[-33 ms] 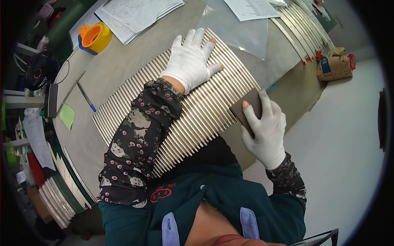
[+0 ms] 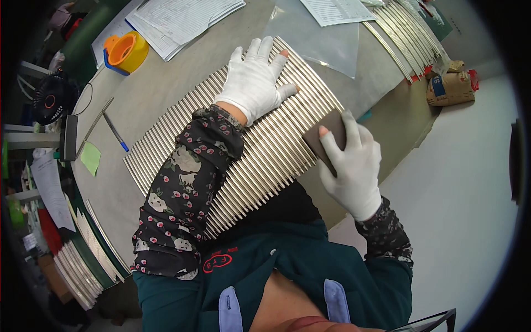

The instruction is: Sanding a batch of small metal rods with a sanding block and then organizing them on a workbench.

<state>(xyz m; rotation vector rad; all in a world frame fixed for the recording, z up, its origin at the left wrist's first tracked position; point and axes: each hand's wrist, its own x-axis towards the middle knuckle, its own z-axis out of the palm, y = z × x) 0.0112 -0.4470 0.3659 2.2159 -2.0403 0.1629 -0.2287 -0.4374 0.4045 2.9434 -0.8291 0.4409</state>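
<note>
Grasping dark block point(image 2: 335, 123): right hand point(image 2: 354, 166), three o'clock of metal rods point(image 2: 276, 149). Left hand point(image 2: 251, 83) splayed, resting on rods, twelve o'clock.

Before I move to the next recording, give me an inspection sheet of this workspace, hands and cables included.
Surface: grey tabletop with a curved-looking edge.
Work items: slim silvery metal rods laid side by side; dark grey-brown rectangular block at their right end.
Clutter: yellow-orange ring-shaped item, white printed papers, slim blue-tipped pen, pale green paper slip, clear plastic sheet.
Hands: white-gloved left hand spread on the rods; white-gloved right hand gripping the block.
Cables: thin dark cable beside a black rounded device.
Surroundings: brown paper package, far right.
</note>
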